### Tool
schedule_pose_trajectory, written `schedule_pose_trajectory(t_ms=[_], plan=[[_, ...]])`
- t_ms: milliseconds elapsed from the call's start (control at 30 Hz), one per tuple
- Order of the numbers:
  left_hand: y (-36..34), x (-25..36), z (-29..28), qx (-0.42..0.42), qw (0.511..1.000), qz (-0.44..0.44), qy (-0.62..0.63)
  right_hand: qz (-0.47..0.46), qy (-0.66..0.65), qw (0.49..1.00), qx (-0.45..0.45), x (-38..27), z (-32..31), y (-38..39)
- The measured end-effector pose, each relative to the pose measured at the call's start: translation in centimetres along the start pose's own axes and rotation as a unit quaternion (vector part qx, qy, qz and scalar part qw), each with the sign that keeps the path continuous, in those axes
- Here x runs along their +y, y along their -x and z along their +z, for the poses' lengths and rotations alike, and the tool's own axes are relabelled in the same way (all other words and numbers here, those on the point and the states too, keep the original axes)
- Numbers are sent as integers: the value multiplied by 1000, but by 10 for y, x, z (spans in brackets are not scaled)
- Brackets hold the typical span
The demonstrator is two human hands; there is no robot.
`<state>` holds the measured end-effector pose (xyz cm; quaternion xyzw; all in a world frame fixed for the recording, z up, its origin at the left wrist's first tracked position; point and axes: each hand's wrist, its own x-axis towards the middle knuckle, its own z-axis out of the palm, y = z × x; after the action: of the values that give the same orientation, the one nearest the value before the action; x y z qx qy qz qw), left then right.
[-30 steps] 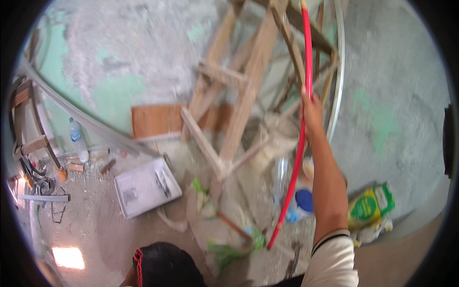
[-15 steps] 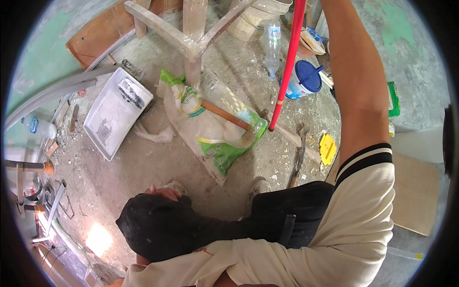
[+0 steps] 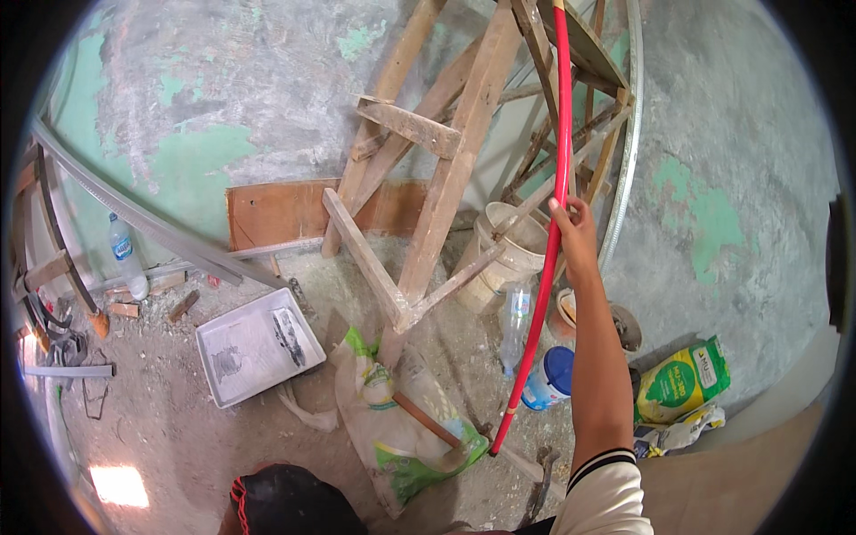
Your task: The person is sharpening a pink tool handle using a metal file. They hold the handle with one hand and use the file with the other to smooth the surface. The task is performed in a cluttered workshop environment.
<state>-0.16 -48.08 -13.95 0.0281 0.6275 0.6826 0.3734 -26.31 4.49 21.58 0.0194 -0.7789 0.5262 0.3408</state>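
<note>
My right hand (image 3: 578, 236) is closed around a long red pole (image 3: 538, 325), with my arm stretched out ahead. The pole leans slightly; its dark lower end comes down beside a green and white sack (image 3: 401, 455), and its upper part runs out of the top of the view. On the sack lies a strip of brown wood (image 3: 426, 421). A blue-lidded tub (image 3: 548, 379) and a clear plastic bottle (image 3: 515, 325) are close to the pole. My left hand is out of sight.
A wooden trestle (image 3: 450, 196) stands ahead against the patchy grey-green wall, beside a dirty white bucket (image 3: 504, 254). To the left is a white paint tray (image 3: 259, 348). Yellow-green bags (image 3: 682, 383) are at the right. Metal strips (image 3: 143, 218) lean at the left.
The view has tilted up, bringing the wall, the trestle and my right hand on the pole into sight. My left hand, by my knee before, has left the view.
</note>
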Motion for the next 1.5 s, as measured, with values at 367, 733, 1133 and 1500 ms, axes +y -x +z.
schedule_pose_trajectory(t_ms=[367,733,1133,1500], plan=[[65,9,5,97,987,-22,124,-72,150,983,78,39,-36,21],[34,-28,-17,92,996,-17,-4,-27,16,997,77,55,-6,64],[22,-6,-31,56,998,-22,-33,-8,42,996,79,55,-17,74],[27,-3,-26,40,997,-27,-52,-21,54,997,60,76,-9,72]])
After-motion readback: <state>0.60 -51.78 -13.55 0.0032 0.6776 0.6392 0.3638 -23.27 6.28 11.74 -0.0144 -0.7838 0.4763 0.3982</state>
